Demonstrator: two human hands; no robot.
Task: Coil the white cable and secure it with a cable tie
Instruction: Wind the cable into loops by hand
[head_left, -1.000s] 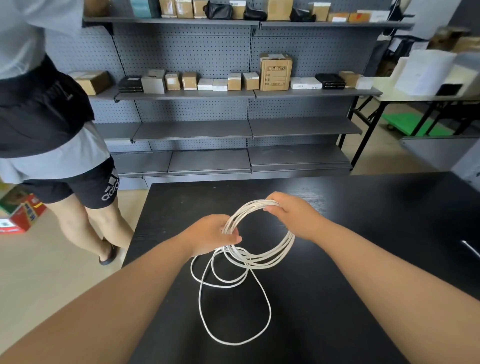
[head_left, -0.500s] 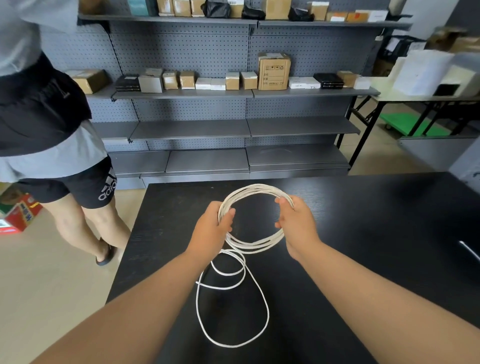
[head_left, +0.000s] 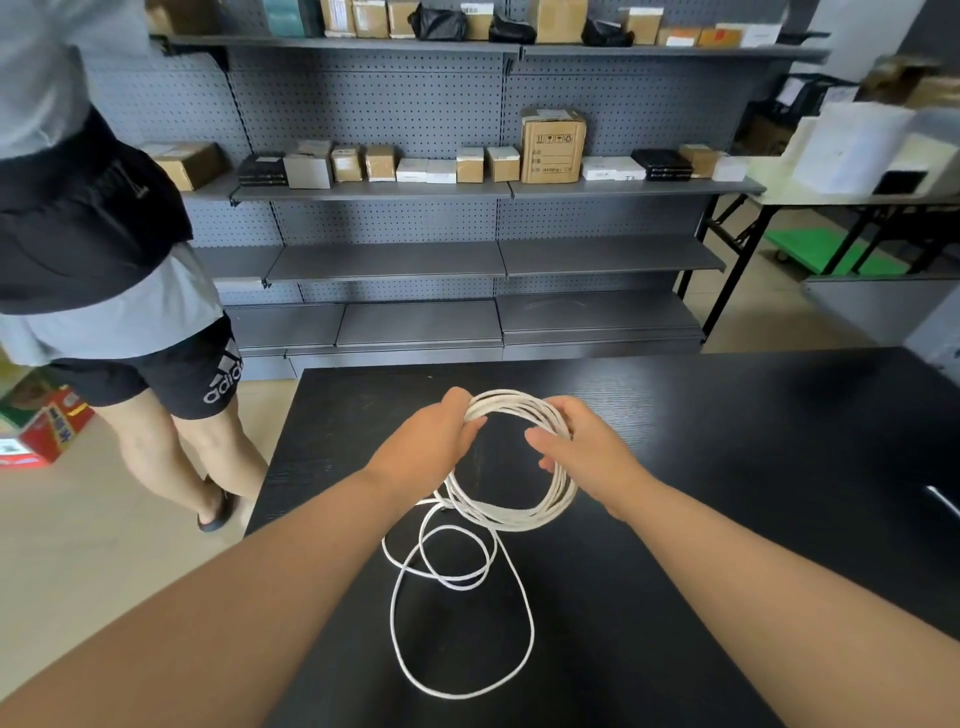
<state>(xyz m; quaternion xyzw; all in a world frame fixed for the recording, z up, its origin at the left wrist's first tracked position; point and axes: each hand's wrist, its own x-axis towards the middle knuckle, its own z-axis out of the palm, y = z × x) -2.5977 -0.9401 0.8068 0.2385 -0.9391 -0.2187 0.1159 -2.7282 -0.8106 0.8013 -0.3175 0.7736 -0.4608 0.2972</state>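
Note:
The white cable (head_left: 511, 514) forms a ring of several turns held just above the black table (head_left: 753, 467). My left hand (head_left: 434, 439) grips the ring's upper left side. On the ring's right side my right hand (head_left: 584, 449) holds the turns with fingers curled round them. Loose loops of the same cable lie on the table below the ring, the largest reaching toward me. No cable tie is visible.
A person in black shorts (head_left: 156, 374) stands at the table's left corner. Grey shelving (head_left: 467, 192) with small boxes lines the wall behind. A folding table (head_left: 857, 197) stands at the right. A thin pale object (head_left: 943, 501) lies at the table's right edge.
The ring has been raised and turned more upright. My left hand shifted up to its top left, and my right hand slid down its right side. The loose loops shrank.

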